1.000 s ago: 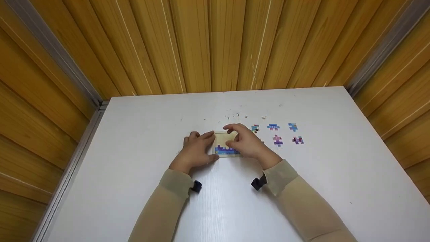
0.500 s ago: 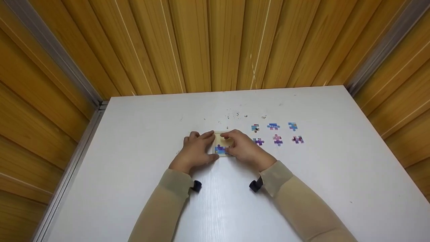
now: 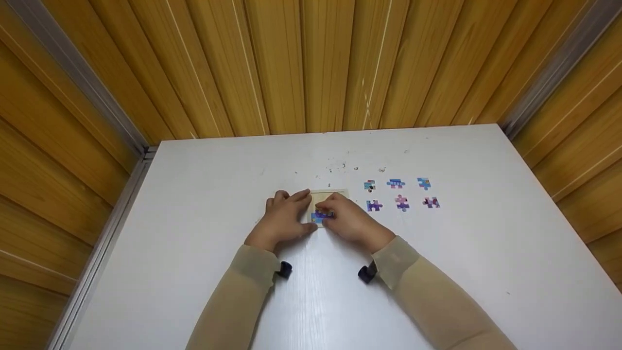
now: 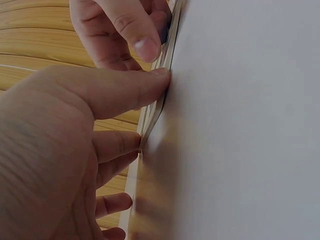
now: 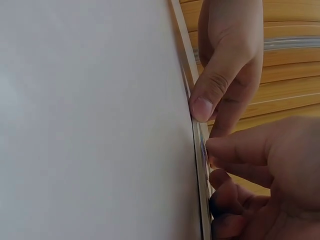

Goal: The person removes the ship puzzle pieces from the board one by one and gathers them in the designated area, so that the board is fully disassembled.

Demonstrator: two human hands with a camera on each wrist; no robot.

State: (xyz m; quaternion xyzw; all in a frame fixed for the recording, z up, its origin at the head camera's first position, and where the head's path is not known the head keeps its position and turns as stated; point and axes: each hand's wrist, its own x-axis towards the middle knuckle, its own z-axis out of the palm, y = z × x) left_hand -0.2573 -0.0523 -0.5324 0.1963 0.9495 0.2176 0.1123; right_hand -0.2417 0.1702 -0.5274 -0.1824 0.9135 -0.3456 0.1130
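Observation:
A shallow, light wooden puzzle tray lies on the white table, with blue and purple jigsaw pieces along its near side. My left hand holds the tray at its left end, thumb at the near edge and index fingertip at the far corner. Over the tray's right part, my right hand pinches a purple puzzle piece in the near row between thumb and index finger. That hand hides the row's right end. In the right wrist view, the right thumb and fingers meet close over the tray edge.
Right of the tray lie several loose pieces in two rows, including a pink one, a purple one and a blue one. Small dark specks dot the table behind the tray. Wood-patterned walls enclose the table.
My right hand has moved left and down over the tray, and its thumb and index finger have closed in on the near row. The left hand and tray stay put.

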